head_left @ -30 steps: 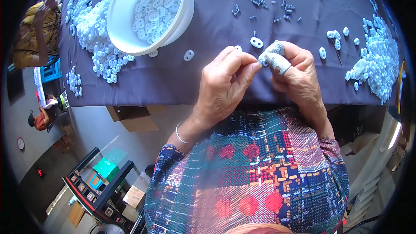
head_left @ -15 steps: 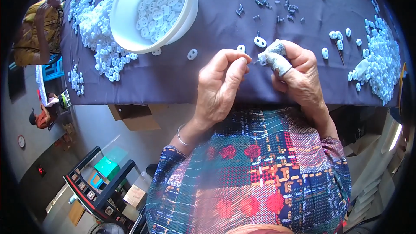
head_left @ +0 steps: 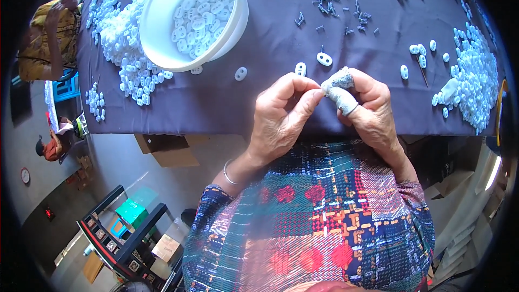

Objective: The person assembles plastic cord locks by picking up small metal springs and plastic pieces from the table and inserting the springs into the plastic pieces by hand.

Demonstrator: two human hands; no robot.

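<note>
My left hand (head_left: pixel 281 119) pinches thumb and forefinger together at the tips of my right hand (head_left: pixel 376 108). Grey cloth covers (head_left: pixel 344 100) wrap the right thumb and forefinger, which are closed on a white two-hole cord lock piece, now almost wholly hidden by the fingertips. Whatever the left fingertips grip cannot be made out. Just beyond the hands lie a white oval cord lock piece (head_left: pixel 324 59) with a small spring (head_left: pixel 322 48) at its upper edge, and another white piece (head_left: pixel 300 69). A further piece (head_left: pixel 240 73) rests left of them.
A white bowl (head_left: pixel 235 35) of white oval pieces stands at the left, beside a large heap of pieces (head_left: pixel 116 40). Loose metal springs (head_left: pixel 327 6) are scattered at the back. Another heap (head_left: pixel 476 86) and a thin rod (head_left: pixel 424 73) lie at the right on the dark cloth (head_left: pixel 211 108).
My left hand has moved right until its fingertips meet the right hand's. The right hand has come slightly nearer, and its cord lock piece with a spring, visible before, is now covered.
</note>
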